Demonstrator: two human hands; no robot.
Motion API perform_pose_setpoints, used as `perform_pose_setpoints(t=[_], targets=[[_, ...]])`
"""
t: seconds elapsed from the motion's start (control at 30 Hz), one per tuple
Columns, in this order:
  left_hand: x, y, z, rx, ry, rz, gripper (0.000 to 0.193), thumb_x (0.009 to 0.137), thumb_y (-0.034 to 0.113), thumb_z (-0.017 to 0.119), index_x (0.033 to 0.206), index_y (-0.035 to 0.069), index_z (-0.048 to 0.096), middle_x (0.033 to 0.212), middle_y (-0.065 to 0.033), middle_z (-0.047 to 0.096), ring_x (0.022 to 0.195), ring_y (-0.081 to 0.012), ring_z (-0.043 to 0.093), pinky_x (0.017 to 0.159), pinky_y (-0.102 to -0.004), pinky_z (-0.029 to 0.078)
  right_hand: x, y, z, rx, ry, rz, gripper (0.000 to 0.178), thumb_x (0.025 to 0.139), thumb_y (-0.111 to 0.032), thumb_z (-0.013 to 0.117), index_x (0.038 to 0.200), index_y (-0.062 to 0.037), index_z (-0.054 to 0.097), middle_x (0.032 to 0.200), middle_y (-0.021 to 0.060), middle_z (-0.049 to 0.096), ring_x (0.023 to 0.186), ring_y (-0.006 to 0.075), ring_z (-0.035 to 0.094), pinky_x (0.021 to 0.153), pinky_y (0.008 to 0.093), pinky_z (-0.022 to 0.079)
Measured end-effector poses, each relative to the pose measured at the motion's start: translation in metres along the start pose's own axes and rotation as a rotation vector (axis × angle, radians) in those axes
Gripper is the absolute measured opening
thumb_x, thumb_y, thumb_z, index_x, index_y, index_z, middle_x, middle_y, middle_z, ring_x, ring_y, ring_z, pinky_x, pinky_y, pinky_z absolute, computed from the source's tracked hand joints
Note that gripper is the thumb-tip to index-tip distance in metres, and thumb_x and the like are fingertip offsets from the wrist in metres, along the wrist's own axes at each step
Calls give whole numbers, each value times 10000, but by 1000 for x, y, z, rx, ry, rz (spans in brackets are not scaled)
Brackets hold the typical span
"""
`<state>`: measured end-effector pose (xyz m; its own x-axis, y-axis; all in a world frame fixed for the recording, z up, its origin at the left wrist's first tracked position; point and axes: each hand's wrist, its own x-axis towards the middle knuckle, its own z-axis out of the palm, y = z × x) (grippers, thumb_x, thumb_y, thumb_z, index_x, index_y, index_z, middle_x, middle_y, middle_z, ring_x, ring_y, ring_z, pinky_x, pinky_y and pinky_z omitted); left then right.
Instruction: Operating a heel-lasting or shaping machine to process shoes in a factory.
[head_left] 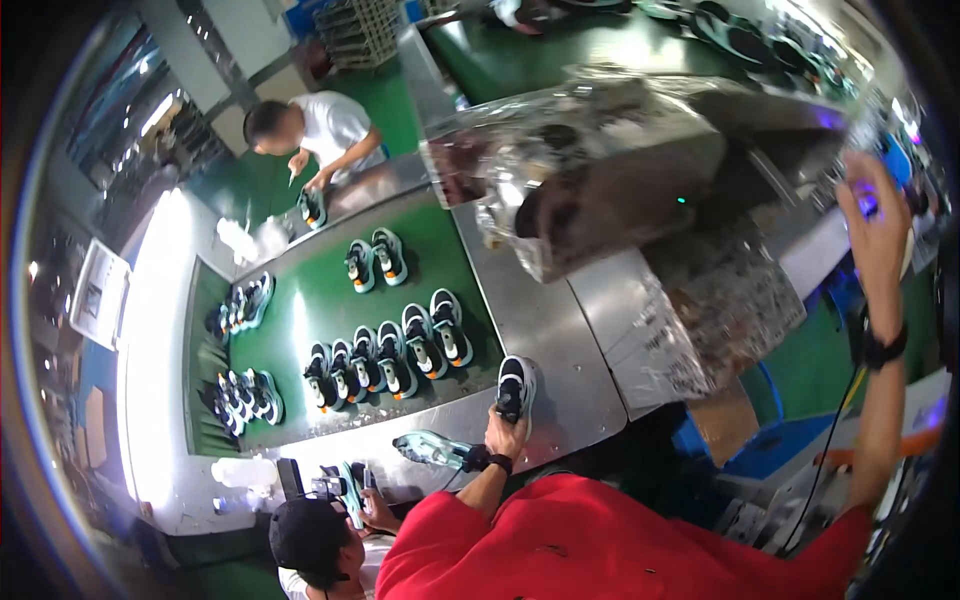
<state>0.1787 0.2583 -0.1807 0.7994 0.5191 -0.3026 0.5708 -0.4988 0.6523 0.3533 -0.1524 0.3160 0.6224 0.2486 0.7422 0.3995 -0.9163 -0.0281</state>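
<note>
My left hand [507, 436] is closed round the heel end of a black-and-white sneaker [516, 385], which stands toe-away on the metal edge of the bench. Just left of that wrist, a second sneaker [428, 448] lies on its side with its pale teal sole showing. Far to the right, my right hand [876, 212] is raised beside equipment with purple lights. Its thumb and fingers are apart, a purple glow shows between them, and I see nothing held.
Rows of sneakers [390, 355] stand on a green conveyor belt [290, 310] framed in metal. A foil-wrapped machine housing [620, 190] rises ahead to the right. One co-worker [335, 130] handles a shoe across the belt; another person in a black cap [308, 540] works close at my left.
</note>
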Motion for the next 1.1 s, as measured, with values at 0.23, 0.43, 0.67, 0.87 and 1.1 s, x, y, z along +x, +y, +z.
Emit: perform_pose_setpoints(t=[0.23,0.43,0.67,0.87,1.1], targets=[[166,100,-32,-1169,-220,-139,251,812,109,733,995,-41,650,857,-73,668,713,-184,642,641,-323,530,239,-96,171,-74,-322,-44,585,884,-332,661,1397,-130,463,1283,150,600,987,194,640,817,346,511],[394,66,-76,-519,183,-180,544,676,301,759,1035,-78,604,952,-245,678,890,-344,680,792,-423,536,331,-151,313,-133,-487,-128,641,808,-392,696,1332,-73,512,1205,189,632,1000,275,633,872,361,488],[521,82,-68,34,450,-130,537,817,371,674,1121,-2,434,1057,-277,628,932,-442,654,801,-514,530,343,-110,337,-132,-474,-142,561,812,-257,710,1273,21,555,1160,188,646,1036,251,626,860,338,497],[527,-1,-81,138,283,47,725,901,399,615,1346,-108,349,1341,-352,439,1249,-479,449,1076,-488,371,326,-128,312,217,-455,-122,544,769,-207,725,1223,55,579,1050,173,656,946,222,626,786,312,516],[212,127,-93,-799,-326,253,254,927,144,625,1114,-29,618,1053,-87,637,947,-150,582,831,-280,469,301,-106,183,617,-287,224,318,805,-135,624,1077,25,668,876,62,668,729,119,603,579,249,479]])
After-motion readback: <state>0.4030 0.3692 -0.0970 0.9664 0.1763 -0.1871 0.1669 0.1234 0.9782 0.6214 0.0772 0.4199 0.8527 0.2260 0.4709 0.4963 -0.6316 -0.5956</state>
